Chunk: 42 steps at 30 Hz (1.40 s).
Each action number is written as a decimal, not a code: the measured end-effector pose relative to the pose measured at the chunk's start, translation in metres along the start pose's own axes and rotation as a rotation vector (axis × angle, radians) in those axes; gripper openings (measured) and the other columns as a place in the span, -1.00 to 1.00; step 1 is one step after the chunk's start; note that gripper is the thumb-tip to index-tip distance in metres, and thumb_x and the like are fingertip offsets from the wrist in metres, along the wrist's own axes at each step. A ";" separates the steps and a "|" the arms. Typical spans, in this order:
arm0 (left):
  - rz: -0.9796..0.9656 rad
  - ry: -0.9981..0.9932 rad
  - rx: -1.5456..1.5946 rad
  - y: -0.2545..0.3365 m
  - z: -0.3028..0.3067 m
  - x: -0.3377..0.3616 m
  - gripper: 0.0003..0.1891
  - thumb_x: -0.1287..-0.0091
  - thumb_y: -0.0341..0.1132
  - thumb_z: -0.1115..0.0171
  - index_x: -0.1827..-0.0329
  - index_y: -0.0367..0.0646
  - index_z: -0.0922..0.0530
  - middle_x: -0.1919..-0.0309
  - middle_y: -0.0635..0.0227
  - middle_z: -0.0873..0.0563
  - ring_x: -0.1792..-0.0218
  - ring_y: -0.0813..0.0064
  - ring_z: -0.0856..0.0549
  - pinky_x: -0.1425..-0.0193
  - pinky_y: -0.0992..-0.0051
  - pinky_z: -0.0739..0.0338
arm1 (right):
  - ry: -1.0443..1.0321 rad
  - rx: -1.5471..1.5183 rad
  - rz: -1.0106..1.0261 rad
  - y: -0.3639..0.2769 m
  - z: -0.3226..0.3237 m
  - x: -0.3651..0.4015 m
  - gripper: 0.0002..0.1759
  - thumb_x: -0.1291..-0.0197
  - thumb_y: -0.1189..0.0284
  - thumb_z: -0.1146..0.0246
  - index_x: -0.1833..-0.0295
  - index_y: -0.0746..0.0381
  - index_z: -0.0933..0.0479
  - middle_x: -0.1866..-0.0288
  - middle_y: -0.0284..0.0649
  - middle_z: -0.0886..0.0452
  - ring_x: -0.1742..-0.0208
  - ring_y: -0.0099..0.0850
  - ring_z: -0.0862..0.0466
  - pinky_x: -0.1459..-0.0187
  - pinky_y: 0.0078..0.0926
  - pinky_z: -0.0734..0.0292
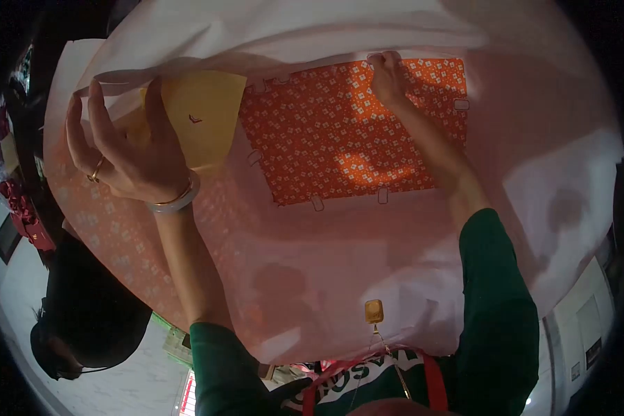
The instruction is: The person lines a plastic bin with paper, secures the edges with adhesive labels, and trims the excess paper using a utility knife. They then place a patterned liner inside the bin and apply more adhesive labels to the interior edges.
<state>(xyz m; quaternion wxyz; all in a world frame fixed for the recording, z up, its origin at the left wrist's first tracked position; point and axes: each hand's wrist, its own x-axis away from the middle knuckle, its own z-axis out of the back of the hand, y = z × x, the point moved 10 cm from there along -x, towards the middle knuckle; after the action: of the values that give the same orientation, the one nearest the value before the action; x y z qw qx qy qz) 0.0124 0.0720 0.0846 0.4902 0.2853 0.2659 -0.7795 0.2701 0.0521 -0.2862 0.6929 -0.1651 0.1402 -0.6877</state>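
Note:
My left hand is raised at the left with its fingers curved and spread apart. Its fingertips overlap a fold of the pale cloth, beside a yellow sheet with a small dark mark. A ring and a pale bangle show on this hand. An orange sheet with a white flower pattern lies flat on the pale cloth. At its top edge my right hand is closed, fingers pressed together by a small outlined tab; what they pinch is hidden. Similar tabs sit along the sheet's other edges.
Flower-patterned orange shows faintly through the pale covering at the left. A person in dark clothing is at the lower left, beyond the table edge. Dark red items lie at the far left. A gold pendant hangs in front of my chest.

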 end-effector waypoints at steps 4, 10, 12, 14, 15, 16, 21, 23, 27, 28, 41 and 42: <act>0.024 -0.007 0.012 -0.002 0.000 0.000 -0.45 0.10 -0.33 -0.46 0.00 -0.24 -0.47 -0.07 0.22 -0.30 -0.03 0.27 -0.50 0.03 0.39 -0.59 | 0.095 -0.174 -0.099 0.010 -0.009 0.004 -0.61 0.22 0.73 -0.10 0.18 0.18 -0.47 0.08 -0.09 -0.35 -0.05 -0.11 -0.29 0.03 -0.24 -0.30; -0.014 0.002 -0.066 0.004 0.002 -0.002 -0.44 0.10 -0.32 -0.46 -0.01 -0.22 -0.46 -0.07 0.23 -0.30 -0.03 0.27 -0.50 0.00 0.39 -0.57 | 0.066 -0.139 -0.060 0.008 -0.020 0.006 -0.59 0.17 0.69 -0.13 0.12 0.13 -0.43 -0.04 -0.09 -0.25 -0.07 -0.06 -0.30 0.03 -0.16 -0.32; -0.015 -0.004 -0.079 0.005 0.003 -0.002 -0.44 0.10 -0.32 -0.46 -0.01 -0.21 -0.47 -0.07 0.23 -0.30 -0.03 0.27 -0.50 0.00 0.40 -0.57 | 0.062 -0.136 -0.069 0.006 -0.019 0.007 -0.57 0.21 0.71 -0.14 0.13 0.13 -0.44 -0.03 -0.09 -0.26 -0.07 -0.07 -0.30 0.03 -0.17 -0.32; -0.016 -0.008 -0.092 0.005 0.003 -0.003 -0.45 0.10 -0.32 -0.46 -0.01 -0.21 -0.47 -0.07 0.23 -0.30 -0.03 0.27 -0.50 0.00 0.40 -0.57 | 0.101 -0.209 -0.072 0.003 -0.014 0.007 -0.53 0.25 0.73 -0.15 0.12 0.13 -0.45 -0.06 -0.11 -0.22 -0.08 -0.08 -0.29 0.02 -0.23 -0.32; -0.019 -0.011 -0.093 0.004 0.003 -0.002 -0.45 0.10 -0.32 -0.46 -0.01 -0.21 -0.47 -0.07 0.23 -0.30 -0.03 0.26 -0.50 0.01 0.40 -0.57 | 0.101 -0.209 -0.072 -0.001 -0.013 0.009 -0.53 0.25 0.73 -0.15 0.12 0.13 -0.45 -0.06 -0.11 -0.22 -0.08 -0.08 -0.29 0.02 -0.23 -0.32; -0.022 -0.014 -0.094 0.004 0.002 -0.002 -0.45 0.10 -0.32 -0.45 -0.01 -0.20 -0.47 -0.07 0.23 -0.30 -0.03 0.26 -0.50 0.02 0.40 -0.58 | 0.082 -0.240 -0.127 0.002 -0.015 0.010 -0.51 0.27 0.74 -0.15 0.11 0.12 -0.45 -0.09 -0.11 -0.19 -0.10 -0.08 -0.28 0.02 -0.25 -0.33; -0.006 0.014 -0.012 0.003 0.002 -0.002 -0.45 0.10 -0.33 -0.45 -0.01 -0.20 -0.47 -0.06 0.23 -0.30 -0.03 0.25 -0.49 0.02 0.41 -0.58 | 0.013 -0.308 -0.178 0.004 -0.017 0.007 -0.57 0.20 0.70 -0.11 0.15 0.07 -0.49 -0.11 -0.16 -0.26 -0.28 -0.15 -0.12 -0.14 -0.28 -0.25; -0.003 0.015 0.000 0.003 0.003 -0.002 -0.45 0.10 -0.33 -0.45 -0.01 -0.20 -0.47 -0.06 0.23 -0.30 -0.03 0.25 -0.49 0.02 0.40 -0.58 | -0.138 -0.327 -0.399 0.016 -0.023 0.011 -0.55 0.19 0.69 -0.12 0.12 0.06 -0.48 -0.14 -0.18 -0.22 -0.26 -0.18 -0.16 -0.10 -0.29 -0.30; -0.008 -0.001 -0.052 0.003 0.003 -0.002 -0.45 0.10 -0.33 -0.46 -0.01 -0.19 -0.47 -0.06 0.23 -0.31 -0.03 0.26 -0.50 0.03 0.40 -0.57 | -0.088 -0.167 -0.297 0.015 -0.009 0.004 -0.53 0.19 0.70 -0.12 0.09 0.05 -0.45 -0.14 -0.20 -0.20 -0.22 -0.21 -0.22 -0.06 -0.31 -0.33; -0.016 0.000 -0.065 0.004 0.003 -0.002 -0.45 0.10 -0.33 -0.46 -0.01 -0.19 -0.47 -0.06 0.23 -0.31 -0.02 0.26 -0.50 0.04 0.40 -0.57 | -0.068 -0.154 -0.291 0.015 -0.008 0.003 -0.52 0.19 0.71 -0.12 0.08 0.05 -0.45 -0.10 -0.21 -0.23 -0.20 -0.21 -0.24 -0.05 -0.31 -0.34; 0.053 -0.009 -0.004 -0.002 0.000 0.001 -0.44 0.10 -0.33 -0.46 -0.02 -0.20 -0.47 -0.07 0.22 -0.30 -0.02 0.26 -0.50 0.09 0.45 -0.59 | 0.083 -0.293 -0.210 0.037 -0.015 -0.002 -0.62 -0.05 0.58 -0.14 0.02 -0.04 -0.42 0.04 -0.19 -0.31 -0.03 -0.19 -0.38 0.23 -0.20 -0.44; -0.013 0.010 -0.033 0.002 0.002 -0.001 -0.44 0.10 -0.33 -0.46 -0.02 -0.20 -0.47 -0.07 0.22 -0.31 -0.03 0.26 -0.50 0.09 0.46 -0.60 | 0.080 -0.293 -0.213 0.036 -0.013 -0.001 -0.62 -0.05 0.58 -0.14 0.02 -0.04 -0.42 0.04 -0.19 -0.31 -0.03 -0.19 -0.38 0.23 -0.20 -0.44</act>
<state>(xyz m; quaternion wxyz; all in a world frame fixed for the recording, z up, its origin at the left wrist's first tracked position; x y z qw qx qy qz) 0.0142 0.0706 0.0865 0.4883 0.2792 0.2828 -0.7769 0.2974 0.0530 -0.3130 0.5785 -0.2509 0.2482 -0.7354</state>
